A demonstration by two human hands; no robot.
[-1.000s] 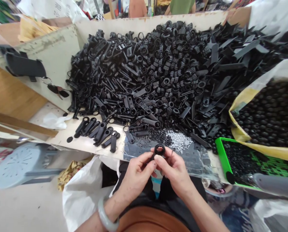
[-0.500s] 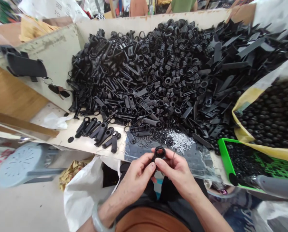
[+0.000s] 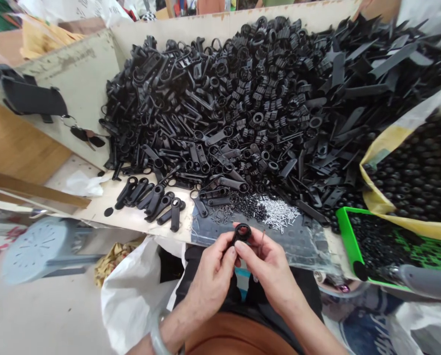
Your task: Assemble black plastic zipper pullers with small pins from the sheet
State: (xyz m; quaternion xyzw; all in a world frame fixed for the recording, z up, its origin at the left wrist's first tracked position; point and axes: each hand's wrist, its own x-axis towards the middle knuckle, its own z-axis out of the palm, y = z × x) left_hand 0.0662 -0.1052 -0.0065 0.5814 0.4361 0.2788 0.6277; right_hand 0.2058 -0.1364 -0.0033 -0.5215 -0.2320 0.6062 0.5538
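My left hand [image 3: 211, 268] is closed on a black ring-ended plastic part [image 3: 242, 228], its thumb pressed on the part's narrower body. My right hand [image 3: 267, 259] pinches the same part from the other side, thumb just below the ring. A thin reddish-brown stick-like piece [image 3: 262, 239] stands up among the right fingers; what it is I cannot make out. The ring faces up, while fingers hide most of the body. Just beyond my hands lie a heap of small silver pins [image 3: 279, 213], tiny black pieces [image 3: 252, 204] and small dark screw-like bits [image 3: 222, 214] on a dark mat [image 3: 220, 234].
Black ring-ended handles [image 3: 157, 199] lie in a row at left. A big pile of black plastic parts [image 3: 213, 108] fills the bench behind. On the right are a green tray [image 3: 348, 241], a grey-handled tool [image 3: 425, 282] and a yellow-edged sack of black balls [image 3: 416, 167].
The view has shifted slightly. Both hands keep their hold on the black part, its ring turned a little, and the thin stick-like piece by my right fingers shows more clearly.
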